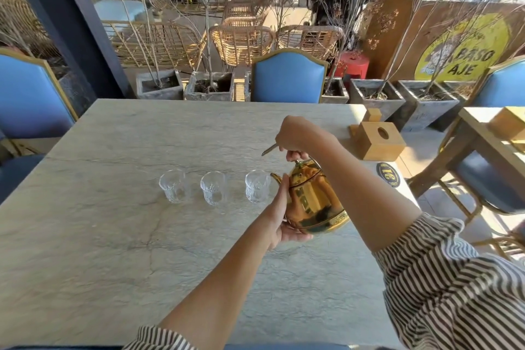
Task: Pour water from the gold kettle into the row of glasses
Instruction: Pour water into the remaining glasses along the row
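Marble table [113, 236]: three empty glasses [214, 192] in a row, left to right; left hand [279, 216] cupped beneath gold kettle [312, 202] for support, right hand [295, 136] closed around its handle, spout just beside rightmost glass, presumably for pouring.

gold kettle [314, 202] — shiny, mirror-like gold all over; three glasses [214, 190] — clear, with a cut, faceted pattern; table [113, 221] — pale grey stone with fine darker veining; sleeves [454, 287] — narrow dark and white stripes; chair backs [288, 78] — blue padding in gold frames; wooden box [377, 140] — light tan; round sign [466, 48] — yellow with dark lettering.
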### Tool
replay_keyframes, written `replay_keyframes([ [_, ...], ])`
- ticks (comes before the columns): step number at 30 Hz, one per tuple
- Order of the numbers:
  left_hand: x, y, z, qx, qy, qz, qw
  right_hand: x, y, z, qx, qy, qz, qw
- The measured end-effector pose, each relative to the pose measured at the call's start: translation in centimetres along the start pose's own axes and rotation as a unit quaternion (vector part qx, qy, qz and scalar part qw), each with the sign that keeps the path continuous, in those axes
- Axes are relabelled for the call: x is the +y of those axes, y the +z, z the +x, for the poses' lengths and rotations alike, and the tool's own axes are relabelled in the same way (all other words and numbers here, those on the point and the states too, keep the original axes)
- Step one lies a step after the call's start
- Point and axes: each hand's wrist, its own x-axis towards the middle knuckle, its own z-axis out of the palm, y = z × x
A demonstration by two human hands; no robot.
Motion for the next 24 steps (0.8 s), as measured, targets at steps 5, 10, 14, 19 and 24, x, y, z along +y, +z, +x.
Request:
replay_keyframes([
  [5,0.1,0.1,-0.2,-0.010,-0.005,-0.008,1.000,-0.1,-0.4,-0.1,-0.009,0.000,0.001,1.000],
  [10,0.0,0.0,-0.1,-0.014,-0.008,-0.013,1.000,-0.1,-0.5,0.0,-0.006,-0.004,0.005,1.000],
  [14,0.0,-0.1,0.2,-0.015,-0.006,-0.013,1.000,-0.1,-0.4,0.2,-0.007,0.003,0.007,1.000],
  [19,-0.1,-0.7,0.8,-0.013,-0.006,-0.001,1.000,0.3,0.3,1.0,-0.027,0.021,0.005,0.999],
  [24,-0.7,-1.6,1.5,0.007,-0.001,0.022,1.000,1.2,1.6,1.3,-0.019,0.014,0.008,1.000],
])
